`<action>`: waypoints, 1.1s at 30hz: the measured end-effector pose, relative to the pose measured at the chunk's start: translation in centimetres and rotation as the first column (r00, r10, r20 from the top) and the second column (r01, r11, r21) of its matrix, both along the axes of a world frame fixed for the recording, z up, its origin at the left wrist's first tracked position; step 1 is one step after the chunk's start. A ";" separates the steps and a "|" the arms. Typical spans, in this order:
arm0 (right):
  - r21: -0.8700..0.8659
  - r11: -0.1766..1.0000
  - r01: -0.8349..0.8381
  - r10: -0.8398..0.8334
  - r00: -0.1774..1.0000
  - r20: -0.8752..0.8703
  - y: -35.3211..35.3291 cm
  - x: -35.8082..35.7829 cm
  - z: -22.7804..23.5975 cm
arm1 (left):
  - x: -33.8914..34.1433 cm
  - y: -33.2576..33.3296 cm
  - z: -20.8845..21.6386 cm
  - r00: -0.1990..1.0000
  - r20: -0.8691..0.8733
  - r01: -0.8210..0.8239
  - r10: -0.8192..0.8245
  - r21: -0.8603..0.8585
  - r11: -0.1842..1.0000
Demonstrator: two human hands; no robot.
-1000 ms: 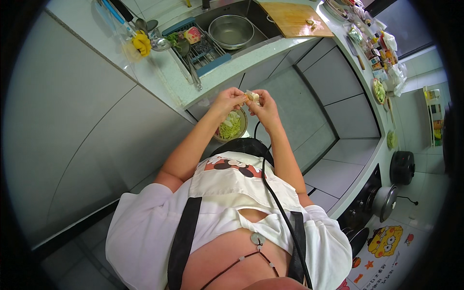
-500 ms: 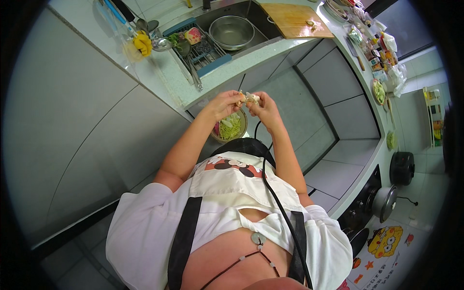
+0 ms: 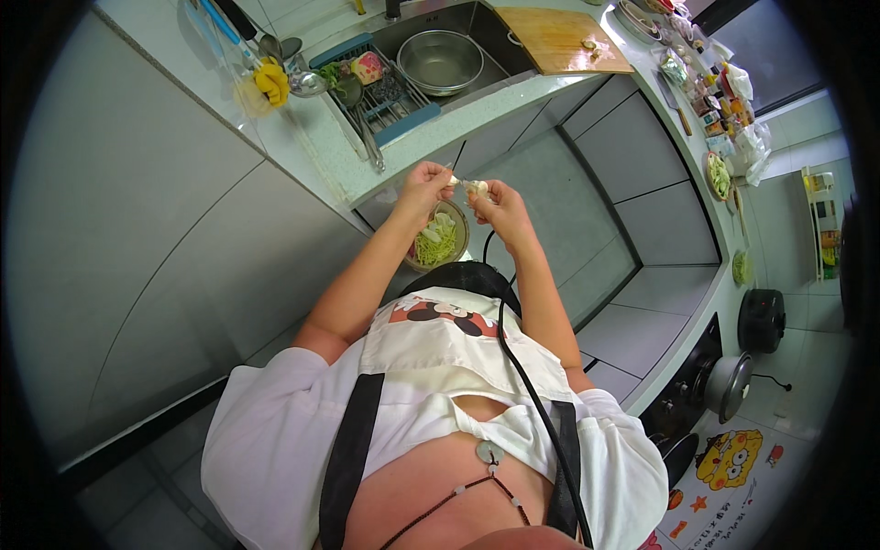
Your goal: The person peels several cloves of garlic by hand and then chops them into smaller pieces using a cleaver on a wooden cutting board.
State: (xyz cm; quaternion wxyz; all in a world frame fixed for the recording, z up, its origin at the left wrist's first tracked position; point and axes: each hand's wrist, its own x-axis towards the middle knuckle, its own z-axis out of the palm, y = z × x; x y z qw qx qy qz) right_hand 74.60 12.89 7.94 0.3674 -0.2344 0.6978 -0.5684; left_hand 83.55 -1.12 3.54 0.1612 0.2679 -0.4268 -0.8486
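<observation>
In front of my body, my left hand (image 3: pixel 426 192) and my right hand (image 3: pixel 503 214) are raised close together. Between the fingertips of the right is a small whitish piece of garlic (image 3: pixel 478 187). The left thumb and fingers pinch a pale bit of garlic (image 3: pixel 454 181), perhaps a clove or its skin, right beside it; its exact shape is too small to tell. Below the left hand stands a bowl (image 3: pixel 464 242) with yellow-green shredded vegetables (image 3: pixel 438 246) and paler pieces in it, partly covered by the hand and forearm.
Ahead, the sink holds a metal basin (image 3: pixel 440 60) and a drying rack (image 3: pixel 408 121) with a ladle. A wooden cutting board (image 3: pixel 559 41) lies across the sink's right side. Cabinets (image 3: pixel 642 137) enclose the right. A black cable (image 3: pixel 524 371) runs down my front.
My left hand has drawn slightly left and up, its fingers turned more upright, and its pinched piece has come a little away from the garlic in my right hand. The right hand is nearly still.
</observation>
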 end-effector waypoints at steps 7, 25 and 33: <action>0.035 0.999 0.021 -0.020 0.999 -0.030 0.1 -0.1 -0.1 | 1.3 -0.6 2.4 0.989 -0.113 0.117 -0.093 0.230 0.966; 0.160 0.986 0.047 0.006 0.949 -0.315 -0.6 0.5 -0.1 | 0.6 0.4 2.2 0.976 0.115 0.218 -0.186 -0.567 0.794; 0.092 0.989 0.112 -0.074 0.937 -0.342 -0.9 0.0 -1.0 | 0.4 1.7 3.6 0.967 0.254 0.192 0.030 -0.799 0.570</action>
